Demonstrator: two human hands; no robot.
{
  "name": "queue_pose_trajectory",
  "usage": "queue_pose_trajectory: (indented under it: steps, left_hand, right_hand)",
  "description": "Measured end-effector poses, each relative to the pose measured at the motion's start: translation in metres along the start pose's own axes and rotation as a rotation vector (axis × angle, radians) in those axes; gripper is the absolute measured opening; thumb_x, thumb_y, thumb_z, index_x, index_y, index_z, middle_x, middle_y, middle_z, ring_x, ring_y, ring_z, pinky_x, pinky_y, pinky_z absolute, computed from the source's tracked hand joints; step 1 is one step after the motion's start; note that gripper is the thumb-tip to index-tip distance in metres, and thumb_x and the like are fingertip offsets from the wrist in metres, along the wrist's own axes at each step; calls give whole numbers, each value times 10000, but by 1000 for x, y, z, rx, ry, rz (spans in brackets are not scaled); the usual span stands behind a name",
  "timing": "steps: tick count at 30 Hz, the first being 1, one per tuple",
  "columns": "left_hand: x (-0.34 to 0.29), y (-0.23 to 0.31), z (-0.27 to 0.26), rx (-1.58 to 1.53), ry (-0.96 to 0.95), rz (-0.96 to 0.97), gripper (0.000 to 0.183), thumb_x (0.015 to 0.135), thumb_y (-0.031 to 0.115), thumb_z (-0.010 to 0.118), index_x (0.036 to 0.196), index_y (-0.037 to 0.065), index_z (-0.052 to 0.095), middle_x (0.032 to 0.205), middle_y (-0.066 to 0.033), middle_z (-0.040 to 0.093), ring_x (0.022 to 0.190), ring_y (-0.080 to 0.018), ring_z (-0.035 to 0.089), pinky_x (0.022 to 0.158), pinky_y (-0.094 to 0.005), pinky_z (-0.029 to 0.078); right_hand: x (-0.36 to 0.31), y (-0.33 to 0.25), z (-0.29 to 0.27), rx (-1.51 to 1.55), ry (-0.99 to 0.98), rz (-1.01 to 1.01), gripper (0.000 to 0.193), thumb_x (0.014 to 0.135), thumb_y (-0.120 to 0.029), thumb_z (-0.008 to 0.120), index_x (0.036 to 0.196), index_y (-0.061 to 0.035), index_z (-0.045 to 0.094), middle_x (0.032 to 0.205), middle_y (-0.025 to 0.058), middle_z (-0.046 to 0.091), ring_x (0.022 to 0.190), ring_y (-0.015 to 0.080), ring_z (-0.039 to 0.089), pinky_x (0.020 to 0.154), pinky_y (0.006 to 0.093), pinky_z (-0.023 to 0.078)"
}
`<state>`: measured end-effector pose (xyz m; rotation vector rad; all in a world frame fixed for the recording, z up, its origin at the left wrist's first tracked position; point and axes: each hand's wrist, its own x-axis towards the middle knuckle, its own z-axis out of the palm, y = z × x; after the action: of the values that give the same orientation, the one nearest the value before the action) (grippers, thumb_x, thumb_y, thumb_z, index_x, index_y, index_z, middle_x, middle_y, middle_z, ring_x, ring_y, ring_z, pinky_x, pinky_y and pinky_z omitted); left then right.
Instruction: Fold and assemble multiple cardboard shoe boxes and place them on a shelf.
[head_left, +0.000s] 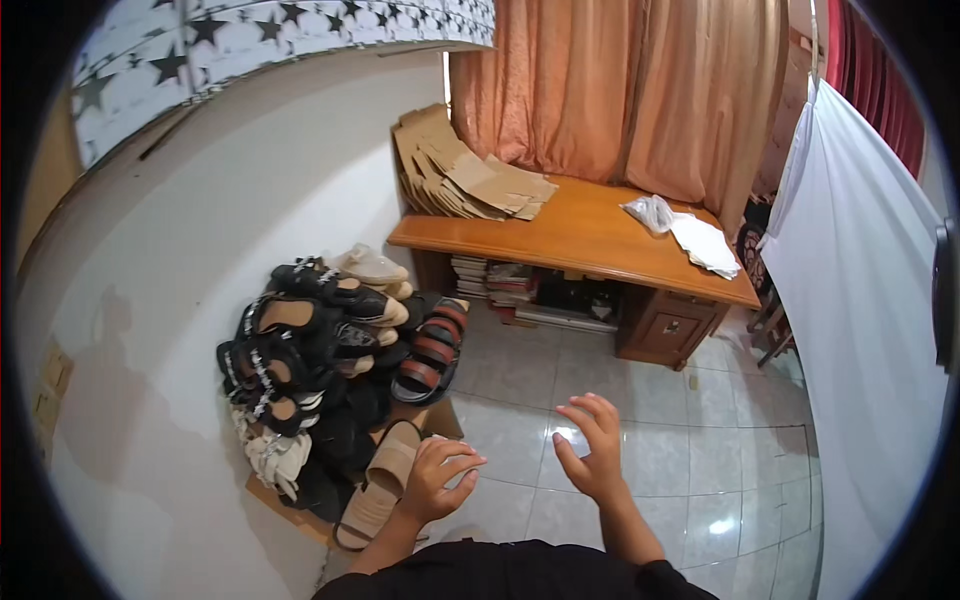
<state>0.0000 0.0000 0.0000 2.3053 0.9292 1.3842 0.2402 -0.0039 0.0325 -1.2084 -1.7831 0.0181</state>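
Note:
My left hand (440,482) hovers with its fingers curved and apart from the thumb, nothing in it. It is nearest to a tan sandal (378,485) at the front edge of a pile of shoes. To its right, my right hand (594,446) is raised over the tiled floor, fingers spread and holding nothing. The pile at the left has black sandals with decorated straps (285,315), white shoes (278,458) and a black sandal with reddish-brown straps (433,350). Some of the pile's lower shoes are hidden.
A wooden desk (590,232) stands ahead, with flattened cardboard (465,175), a plastic bag (650,212) and white papers (706,243) on top. Stacked books (510,283) fill a space beneath it. A white cloth (850,260) hangs at the right. Cardboard (290,508) lies under the shoes.

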Motion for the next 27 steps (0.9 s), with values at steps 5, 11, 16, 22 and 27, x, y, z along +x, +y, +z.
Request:
queue_pose_trajectory:
  steps: [5, 11, 16, 22, 27]
  left_hand:
    - [65, -62, 55, -56, -8, 6, 198, 721, 58, 621, 906, 107, 673, 908, -53, 610, 862, -232, 576, 819, -370, 413]
    - [146, -144, 118, -139, 41, -70, 197, 737, 69, 618, 928, 98, 658, 891, -68, 621, 837, -244, 585, 813, -371, 414]
    - [237, -212, 160, -83, -46, -96, 179, 754, 133, 619, 927, 126, 664, 995, -70, 599, 984, -245, 548, 871, -393, 375]
    - [321, -334, 229, 237, -59, -191, 142, 739, 190, 630, 872, 148, 656, 1104, -72, 556, 1122, -258, 472, 945, -464, 310]
    - [366, -449, 280, 352, -22, -435, 267, 736, 197, 635, 994, 133, 600, 1134, -71, 539, 1133, -257, 453, 976, -478, 279]
  right_hand:
    - [35, 78, 34, 70, -56, 85, 320, 711, -109, 669, 1026, -75, 629, 1107, 117, 553, 1082, 306, 481, 912, 408, 379]
    - [131, 162, 65, 19, -166, -13, 340, 730, -116, 666, 1061, -62, 615, 1098, 117, 558, 1061, 290, 503, 911, 394, 384]
    - [216, 231, 94, 16, -236, -76, 361, 737, -135, 668, 1084, -57, 606, 1113, 123, 555, 1081, 287, 499, 912, 393, 386]
    - [256, 354, 144, 85, -262, 127, 349, 808, -240, 616, 1110, -67, 598, 1137, 142, 554, 1068, 309, 512, 920, 403, 385]
    - [288, 445, 202, 153, -343, 336, 361, 823, -256, 595, 1139, -81, 590, 1175, 157, 537, 1117, 320, 485, 945, 408, 378]
